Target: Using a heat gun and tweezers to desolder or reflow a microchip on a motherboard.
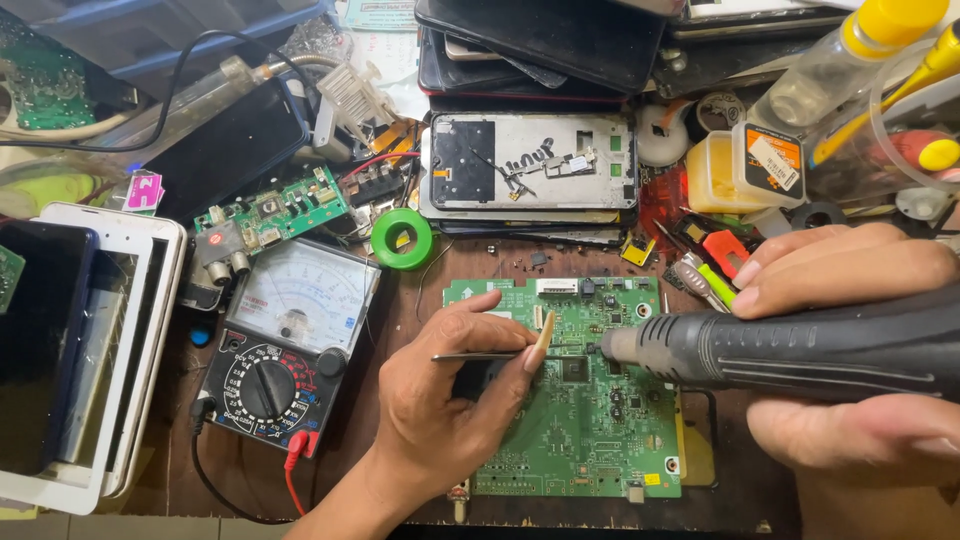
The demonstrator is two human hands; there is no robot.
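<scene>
Left hand (450, 390) pinches thin metal tweezers (490, 355), fingers closed around them, tips lying over the green circuit board (590, 420) at bench centre. Right hand (850, 340) wraps fully round a black hot-air handpiece (790, 350); its nozzle sits just above the board, near the tweezer tips. Right hand and handpiece cover the board's right edge. Around: one analogue multimeter (285, 350) left of the board, one green tape roll (403, 238), one smaller green board (275, 212), one bare phone frame (530, 165) behind, one white tablet frame (90, 350) far left
</scene>
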